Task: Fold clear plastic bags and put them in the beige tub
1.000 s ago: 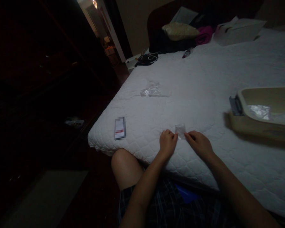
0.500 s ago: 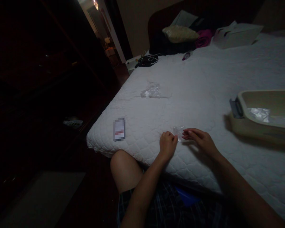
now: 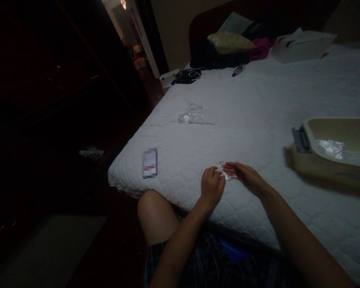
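A small piece of clear plastic (image 3: 228,174) lies on the white quilted bed (image 3: 243,132), between my two hands. My left hand (image 3: 212,185) has its fingers curled and closed on the left end of the plastic. My right hand (image 3: 246,175) is at the plastic's right side, fingers stretched out towards the left hand, palm against or just over the plastic. Another crumpled clear plastic sheet (image 3: 192,115) lies farther back on the bed. A beige bin (image 3: 324,164) with a grey handle stands at the right, with clear plastic (image 3: 331,148) inside.
A phone-like rectangle (image 3: 150,163), blurred out, lies near the bed's left corner. Towards the headboard are a pillow (image 3: 230,42), a rolled magenta cloth (image 3: 260,49), a white box (image 3: 304,47) and dark cloth (image 3: 187,76). My knee (image 3: 156,214) touches the near edge.
My right hand has moved a little left over the plastic, and its fingers have straightened from a bent pose. My left hand stays at nearly the same place.
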The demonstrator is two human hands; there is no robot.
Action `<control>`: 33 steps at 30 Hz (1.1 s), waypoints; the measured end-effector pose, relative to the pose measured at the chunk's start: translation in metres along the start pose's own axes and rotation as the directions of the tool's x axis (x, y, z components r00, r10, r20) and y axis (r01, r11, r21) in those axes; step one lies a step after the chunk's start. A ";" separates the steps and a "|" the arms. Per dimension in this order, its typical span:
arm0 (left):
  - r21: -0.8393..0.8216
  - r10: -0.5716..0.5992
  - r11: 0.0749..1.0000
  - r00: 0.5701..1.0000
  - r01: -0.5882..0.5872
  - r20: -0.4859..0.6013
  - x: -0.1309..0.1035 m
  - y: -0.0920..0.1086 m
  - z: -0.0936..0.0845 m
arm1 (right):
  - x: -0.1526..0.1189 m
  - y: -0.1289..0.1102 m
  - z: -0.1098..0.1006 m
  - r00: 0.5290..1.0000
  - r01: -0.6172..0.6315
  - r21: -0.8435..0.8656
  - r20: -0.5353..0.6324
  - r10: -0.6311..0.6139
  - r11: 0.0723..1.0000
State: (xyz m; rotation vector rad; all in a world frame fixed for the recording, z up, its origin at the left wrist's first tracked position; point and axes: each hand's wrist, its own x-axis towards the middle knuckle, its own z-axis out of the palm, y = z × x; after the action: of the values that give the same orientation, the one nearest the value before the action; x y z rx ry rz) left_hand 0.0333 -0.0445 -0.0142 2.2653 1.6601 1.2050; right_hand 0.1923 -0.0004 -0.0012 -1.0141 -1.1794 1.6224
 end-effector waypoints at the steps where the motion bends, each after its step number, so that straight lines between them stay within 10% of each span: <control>1: 0.007 0.073 0.997 0.997 -0.073 0.019 -0.001 0.000 -0.001 | -0.001 -0.001 0.000 1.000 0.000 0.011 0.001 0.000 1.000; 8: -0.009 0.151 0.989 0.978 -0.151 0.147 -0.003 -0.005 0.002 | -0.004 0.003 0.000 0.976 0.089 0.076 -0.206 -0.072 0.993; 13: -0.009 0.149 0.989 0.978 -0.149 0.149 -0.005 -0.006 0.004 | -0.013 0.007 0.005 0.809 0.248 -0.245 -0.479 -0.340 0.937; 17: -0.001 0.155 0.988 0.977 -0.157 0.149 -0.005 -0.005 0.003 | -0.025 0.007 0.011 0.724 0.382 -0.665 -0.217 -0.655 0.642; 21: 0.005 0.163 0.986 0.975 -0.166 0.150 -0.004 -0.004 0.002 | -0.024 0.009 0.015 0.750 0.433 -0.778 0.030 -0.661 0.456; 27: 0.011 0.167 0.985 0.973 -0.171 0.157 -0.003 -0.004 0.002 | -0.021 0.010 0.015 0.732 0.354 -0.794 -0.093 -0.675 0.494; 33: 0.001 0.164 0.986 0.973 -0.167 0.160 -0.004 -0.005 0.003 | -0.029 0.007 0.009 0.540 0.316 -0.872 -0.159 -0.827 0.374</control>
State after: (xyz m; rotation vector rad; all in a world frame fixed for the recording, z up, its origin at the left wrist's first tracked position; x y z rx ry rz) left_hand 0.0308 -0.0449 -0.0207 2.4783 1.4538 1.0115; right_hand 0.1909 -0.0314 -0.0020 -1.2263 -1.5558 0.0457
